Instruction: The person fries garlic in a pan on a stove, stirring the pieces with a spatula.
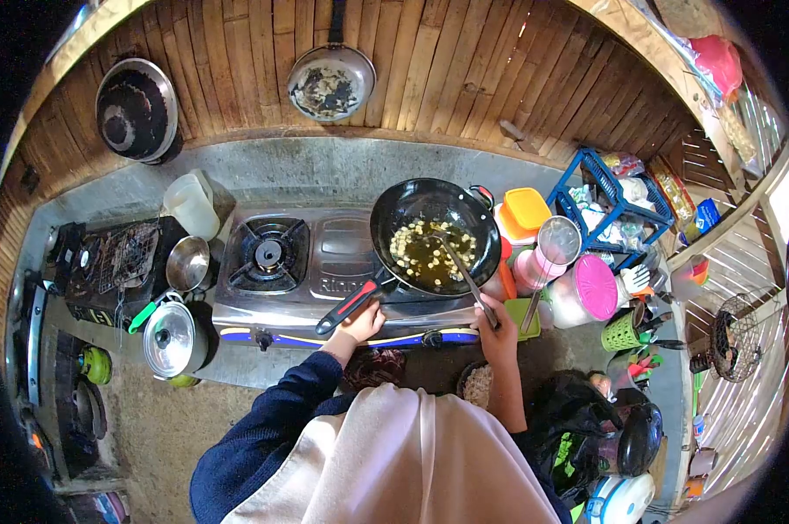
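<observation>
A black wok with a black and red handle stands on the right side of the steel gas stove. Small pale pieces lie in yellowish oil inside it. My right hand is closed around the handle of a metal spatula, whose far end dips into the oil. Near the wok's handle, at the stove's front edge, is my left hand, with its fingers curled; whether it holds anything is hidden.
The left burner carries no pan. Left of the stove are a small pot, a lidded pot and a black grill. Right of the wok stand an orange-lidded container, a pink-lidded jar and a blue rack.
</observation>
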The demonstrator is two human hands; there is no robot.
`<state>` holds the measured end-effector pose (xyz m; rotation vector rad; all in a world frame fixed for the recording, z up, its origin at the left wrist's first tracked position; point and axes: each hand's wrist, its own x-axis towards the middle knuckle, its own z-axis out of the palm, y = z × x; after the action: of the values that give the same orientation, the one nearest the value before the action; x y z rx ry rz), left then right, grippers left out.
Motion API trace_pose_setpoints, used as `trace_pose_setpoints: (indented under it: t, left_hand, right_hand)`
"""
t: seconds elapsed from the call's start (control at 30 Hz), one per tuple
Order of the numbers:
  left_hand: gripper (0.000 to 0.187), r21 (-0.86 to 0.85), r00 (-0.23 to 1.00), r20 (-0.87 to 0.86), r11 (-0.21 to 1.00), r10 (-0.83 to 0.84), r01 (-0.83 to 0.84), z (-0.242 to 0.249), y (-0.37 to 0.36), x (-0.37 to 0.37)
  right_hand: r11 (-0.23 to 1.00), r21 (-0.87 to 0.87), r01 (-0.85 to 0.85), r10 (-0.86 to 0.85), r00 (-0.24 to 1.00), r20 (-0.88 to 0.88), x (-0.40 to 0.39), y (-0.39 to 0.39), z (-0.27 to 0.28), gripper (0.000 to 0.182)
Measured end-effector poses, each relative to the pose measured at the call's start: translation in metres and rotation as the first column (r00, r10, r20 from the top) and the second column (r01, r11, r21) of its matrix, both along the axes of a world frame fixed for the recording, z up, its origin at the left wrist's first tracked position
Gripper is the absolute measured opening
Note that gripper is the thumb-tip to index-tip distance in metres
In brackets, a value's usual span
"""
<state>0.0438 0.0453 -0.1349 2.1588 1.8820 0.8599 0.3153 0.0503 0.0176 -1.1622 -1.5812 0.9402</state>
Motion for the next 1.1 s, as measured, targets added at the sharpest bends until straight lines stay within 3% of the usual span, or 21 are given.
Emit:
trace_pose_setpoints:
  t: [0.1, 0.17, 0.3, 0.6, 0.67, 0.77, 0.83, 1.1]
  left_hand:
    - [0.023, 0.044, 1.000, -0.003, 0.999, -0.004, 0.004, 0.000, 0.000, 0.000]
    - [0.023, 0.002, 1.000, 0.014, 1.000, 0.001, -0.001, -0.003, 0.001, 0.000]
    - [0.023, 0.006, 0.999, 0.032, 1.000, -0.009, 0.009, -0.005, 0.002, 0.000]
    - [0.026, 0.060, 1.000, 0.026, 0.998, 0.000, -0.001, 0.000, 0.000, 0.001]
    - [0.025, 0.003, 1.000, 0.019, 1.000, -0.009, 0.009, 0.003, -0.001, 0.001]
    - [0.024, -0.020, 1.000, -0.019, 1.000, -0.006, 0.005, -0.002, 0.001, -0.001]
    - [0.024, -0.025, 1.000, -0.005, 1.000, -0.009, 0.009, 0.001, 0.000, 0.000]
    - [0.024, -0.015, 1.000, 0.015, 1.000, 0.000, 0.000, 0.000, 0.000, 0.001]
  right_hand:
    - [0.998, 0.032, 0.057, -0.058, 0.998, 0.027, 0.008, -0.011, 0.010, 0.023]
    - [0.979, 0.192, 0.070, -0.105, 0.978, 0.180, 0.017, -0.017, 0.015, 0.018]
    - [0.992, 0.095, 0.086, -0.099, 0.984, 0.151, 0.025, -0.040, 0.046, 0.018]
    - [0.982, 0.080, 0.174, -0.186, 0.967, 0.177, 0.049, -0.058, 0.060, 0.019]
    - [0.982, 0.083, 0.168, -0.180, 0.968, 0.173, 0.049, -0.056, 0.057, 0.020]
    - [0.988, 0.026, 0.154, -0.156, 0.981, 0.114, 0.040, -0.051, 0.049, 0.022]
    - [0.986, -0.077, 0.149, -0.150, 0.989, -0.014, 0.030, -0.045, 0.039, 0.024]
    - [0.999, -0.035, -0.007, 0.004, 0.996, -0.094, -0.007, -0.012, 0.006, 0.032]
